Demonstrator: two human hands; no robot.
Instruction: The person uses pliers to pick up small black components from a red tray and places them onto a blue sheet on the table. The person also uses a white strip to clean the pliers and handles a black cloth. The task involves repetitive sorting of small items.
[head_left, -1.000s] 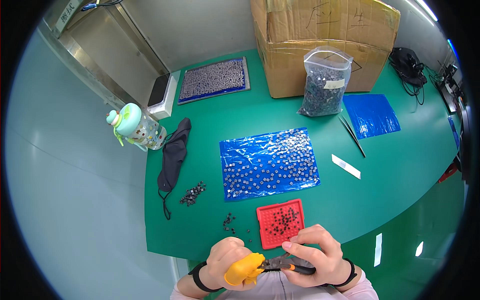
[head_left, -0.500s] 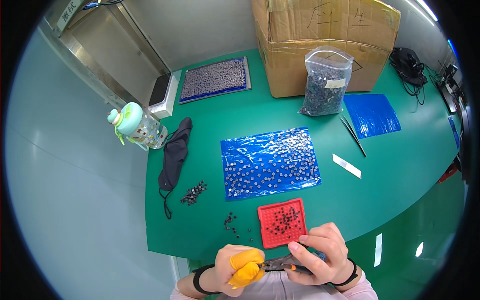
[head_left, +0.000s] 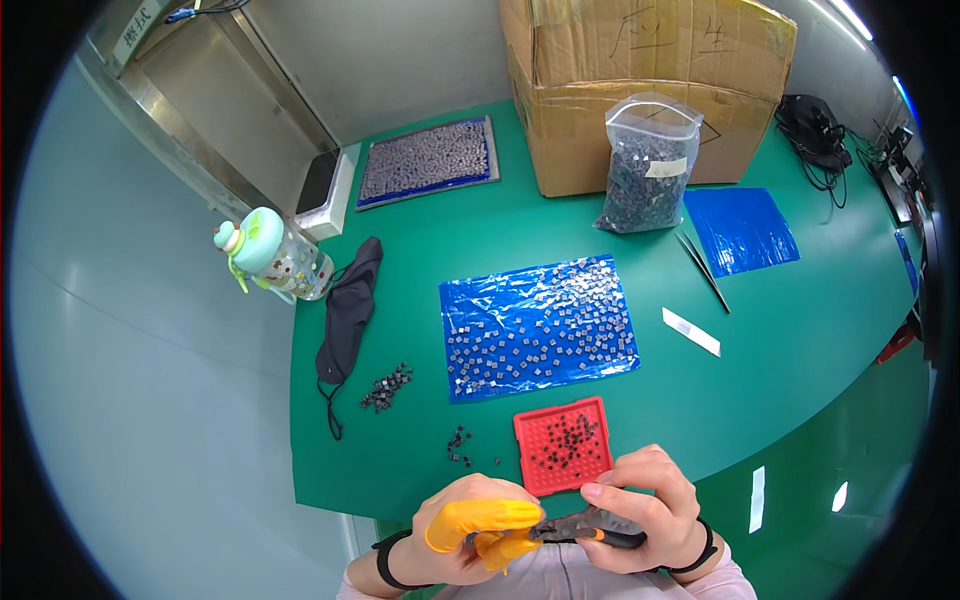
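My right hand is closed around a pair of pliers with grey metal jaws and black-and-orange handles. The jaws point left, toward my left hand. Yellow covers wrap the thumb and index finger of that hand, and their tips are drawn together at the jaws. Whatever lies between them is too small to name. Just beyond my hands is a red square tray with small black pieces scattered on its dimpled floor. A few loose black pieces lie left of the tray.
A blue film sheet bears many small square metal pieces. Left of it are a dark pile, a black cloth mask and a bottle. Tweezers, a zip bag and a cardboard box stand farther back.
My left hand has moved slightly forward and turned, its yellow-covered fingers now stretched toward the pliers' jaws. It covers part of the table where loose pieces lay. The pliers stay in my right hand.
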